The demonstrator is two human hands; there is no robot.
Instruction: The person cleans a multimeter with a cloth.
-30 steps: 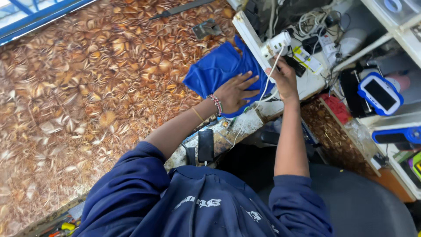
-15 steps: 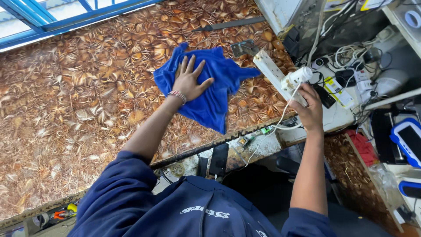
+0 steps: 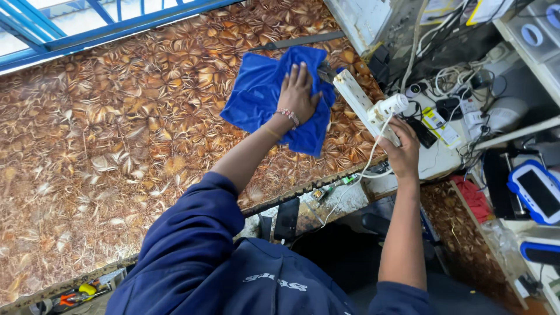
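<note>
Left hand [image 3: 297, 93] flat and open on blue cloth [image 3: 256, 96], brown patterned counter [image 3: 116, 146], right hand [image 3: 402, 153] grasping white power strip [image 3: 364, 108]

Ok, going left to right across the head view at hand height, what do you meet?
Blue cloth → left hand pressing it → white power strip → right hand → white-and-blue tablet.

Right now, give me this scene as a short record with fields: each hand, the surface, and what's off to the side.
left hand: left hand pressed flat on the blue cloth
right hand: right hand holding the white power strip lifted off the top, white plug and cable attached
surface: brown leaf-patterned countertop
right side: tangle of cables, blue-and-white tablet
bottom left: hand tools
</note>
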